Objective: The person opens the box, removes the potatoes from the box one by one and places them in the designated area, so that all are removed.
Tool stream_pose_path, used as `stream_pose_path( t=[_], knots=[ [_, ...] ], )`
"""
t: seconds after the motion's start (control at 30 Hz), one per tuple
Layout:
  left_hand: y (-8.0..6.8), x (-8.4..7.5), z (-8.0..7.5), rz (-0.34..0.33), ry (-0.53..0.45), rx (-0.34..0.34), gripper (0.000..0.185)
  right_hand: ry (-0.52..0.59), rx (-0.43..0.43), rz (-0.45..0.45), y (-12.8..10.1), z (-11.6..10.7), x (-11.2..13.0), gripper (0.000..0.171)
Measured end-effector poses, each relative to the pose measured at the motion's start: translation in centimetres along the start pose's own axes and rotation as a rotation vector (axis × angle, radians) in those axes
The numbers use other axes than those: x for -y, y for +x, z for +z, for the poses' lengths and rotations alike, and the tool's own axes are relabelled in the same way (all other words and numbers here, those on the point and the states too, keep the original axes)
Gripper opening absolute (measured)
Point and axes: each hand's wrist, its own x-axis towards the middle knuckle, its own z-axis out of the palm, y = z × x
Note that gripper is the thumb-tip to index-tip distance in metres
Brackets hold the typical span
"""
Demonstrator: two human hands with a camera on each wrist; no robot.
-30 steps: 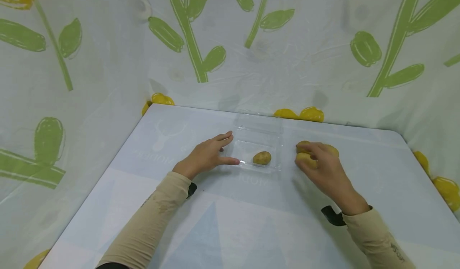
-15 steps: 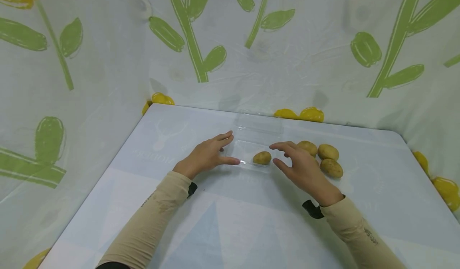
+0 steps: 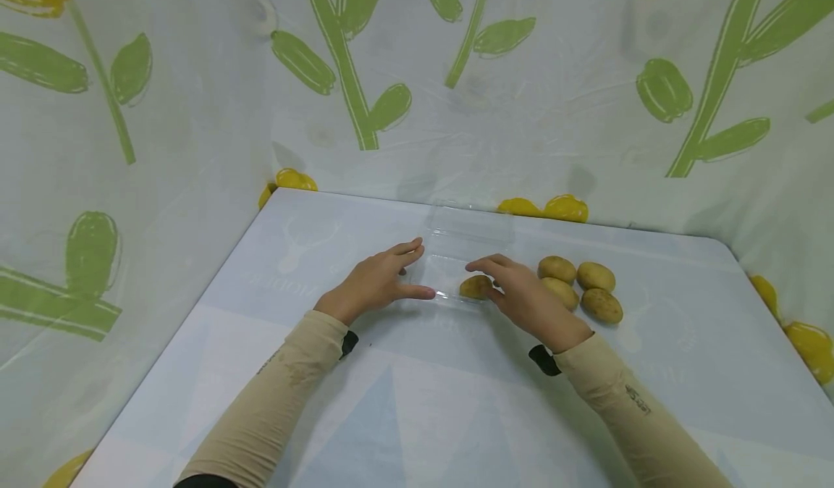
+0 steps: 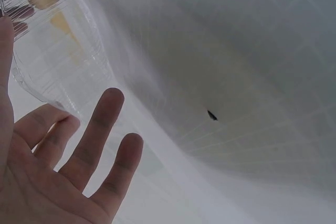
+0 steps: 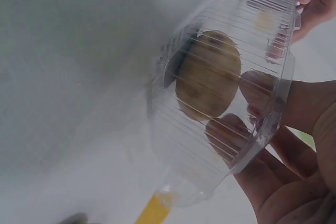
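Note:
A clear plastic clamshell container [image 3: 445, 274] lies unfolded on the table, with one potato [image 3: 472, 287] in its near half. My left hand [image 3: 374, 282] rests against the container's left side, thumb stretched along the near rim and the other fingers spread. From the right, my right hand [image 3: 531, 303] reaches into the container. Its thumb and fingers are on either side of the potato, fingertips right at its skin, as the right wrist view shows through the ridged plastic [image 5: 184, 145]. The left wrist view has the left fingers [image 4: 97, 135] spread beside the container's edge.
Several loose potatoes [image 3: 602, 306] lie grouped on the white table [image 3: 430, 408], just right of the container and close behind my right hand. The container's lid [image 3: 465, 224] folds back toward the far table edge. A flower-patterned curtain [image 3: 554, 126] stands behind the table.
My right hand has moved left from the loose potatoes to the potato in the container, leaving the group in full view. The left hand and container have stayed put.

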Motion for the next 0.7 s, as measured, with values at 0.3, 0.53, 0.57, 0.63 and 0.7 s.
stream_pose_path(
  t=[0.3, 0.53, 0.57, 0.63, 0.7],
  knots=[
    [0.0, 0.0, -0.1, 0.001, -0.004, -0.003, 0.096, -0.008, 0.130, 0.077, 1.2, -0.2, 0.4, 0.040],
    [0.0, 0.0, -0.1, -0.004, -0.021, -0.006, 0.095, -0.050, 0.211, 0.119, 2.1, -0.3, 0.6, 0.041],
    [0.0, 0.0, -0.1, -0.003, -0.020, -0.005, 0.096, -0.057, 0.215, 0.125, 2.2, -0.3, 0.7, 0.041],
    [0.0, 0.0, -0.1, -0.003, -0.020, -0.001, 0.096, -0.068, 0.226, 0.147, 2.3, -0.3, 0.8, 0.041],
    [0.0, 0.0, -0.1, -0.005, -0.020, 0.002, 0.097, -0.076, 0.227, 0.157, 2.5, -0.3, 0.9, 0.040]
  ],
)
